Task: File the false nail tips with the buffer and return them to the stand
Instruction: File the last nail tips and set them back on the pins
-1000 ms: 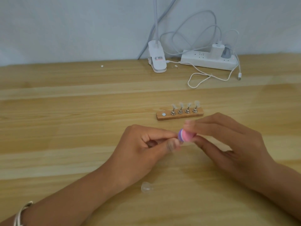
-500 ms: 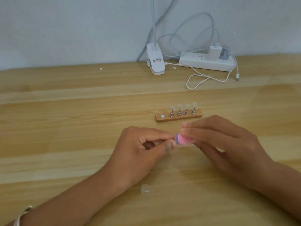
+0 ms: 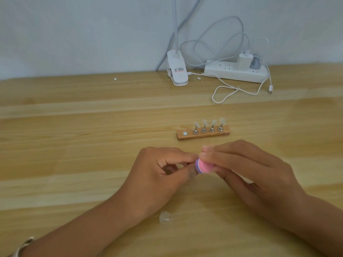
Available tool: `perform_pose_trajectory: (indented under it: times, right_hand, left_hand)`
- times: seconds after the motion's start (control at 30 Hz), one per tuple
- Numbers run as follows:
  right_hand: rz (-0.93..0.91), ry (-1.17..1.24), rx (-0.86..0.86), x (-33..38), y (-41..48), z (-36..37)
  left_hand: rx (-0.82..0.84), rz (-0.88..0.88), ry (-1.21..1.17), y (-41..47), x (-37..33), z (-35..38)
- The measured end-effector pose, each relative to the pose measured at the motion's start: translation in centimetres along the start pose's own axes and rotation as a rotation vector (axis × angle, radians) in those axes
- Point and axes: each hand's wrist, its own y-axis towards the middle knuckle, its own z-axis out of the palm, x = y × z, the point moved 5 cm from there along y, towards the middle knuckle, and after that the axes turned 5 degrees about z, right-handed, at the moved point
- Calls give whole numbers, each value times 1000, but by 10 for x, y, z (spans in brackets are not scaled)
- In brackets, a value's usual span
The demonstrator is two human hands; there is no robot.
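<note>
A small wooden stand (image 3: pixel 203 134) lies on the table with several clear nail tips (image 3: pixel 208 123) on metal pegs and one bare white spot at its left end. In front of it my right hand (image 3: pixel 246 169) pinches a pink and purple buffer (image 3: pixel 203 166) between thumb and fingers. My left hand (image 3: pixel 159 173) pinches something small against the buffer's purple end; the item is hidden by my fingertips. A loose clear nail tip (image 3: pixel 165 217) lies on the table near my left forearm.
At the back of the wooden table (image 3: pixel 74 145) stand a white clip lamp base (image 3: pixel 177 73) and a white power strip (image 3: pixel 234 72) with plugs. A looped white cable (image 3: pixel 232 91) trails forward from them. Small white specks (image 3: pixel 115 79) lie near the wall.
Both hands stay pressed together at the buffer, which shifts only slightly between my fingers. The view has drifted a little.
</note>
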Motion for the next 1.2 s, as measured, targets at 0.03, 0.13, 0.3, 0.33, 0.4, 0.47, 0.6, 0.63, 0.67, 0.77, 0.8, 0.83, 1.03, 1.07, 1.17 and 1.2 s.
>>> perform_pose_trajectory:
  times: [0.03, 0.13, 0.3, 0.33, 0.4, 0.47, 0.6, 0.63, 0.67, 0.77, 0.8, 0.83, 1.03, 1.07, 1.17, 1.2]
  right_hand:
    - [16, -9, -6, -3, 1, -2]
    - [39, 33, -17, -1, 1, -2]
    - [-5, 39, 24, 0, 2, 1]
    - [18, 24, 16, -4, 3, -2]
    - [14, 23, 8, -2, 2, -2]
    - [-43, 50, 16, 6, 0, 2]
    - [24, 14, 18, -3, 3, 0]
    - [41, 8, 11, -4, 3, 0]
    - [41, 8, 9, -3, 3, 1]
    - [-1, 8, 27, 2, 1, 3]
    - [1, -2, 28, 0, 2, 1]
    - [19, -13, 21, -3, 3, -1]
    - [-33, 33, 23, 8, 1, 4]
    - [-23, 23, 27, 4, 2, 2]
    - [28, -8, 18, -4, 5, -2]
    - [15, -1, 18, -1, 4, 0]
  left_hand:
    - [-1, -3, 9, 0, 0, 0]
    - [8, 4, 24, -1, -1, 0]
    - [0, 2, 29, 0, -1, -1]
    - [-10, -2, 28, 0, 0, -1]
    - [-9, -5, 22, 0, 0, -1]
    - [-5, 14, 27, -1, -2, -1]
    - [-13, -25, 7, 0, 2, -2]
    - [-16, -39, -13, 0, 2, -3]
    - [-19, -48, -34, 0, 2, -3]
    - [-6, -52, -52, 1, 1, -2]
    - [-6, -52, -42, 1, 1, -2]
    - [-11, -52, -29, 1, 1, -2]
    - [-22, -48, -33, 1, 0, -2]
    - [-23, -44, -17, 1, 0, -2]
    - [-22, -36, 12, 1, 0, -2]
    - [-21, -34, 10, 0, 0, -2]
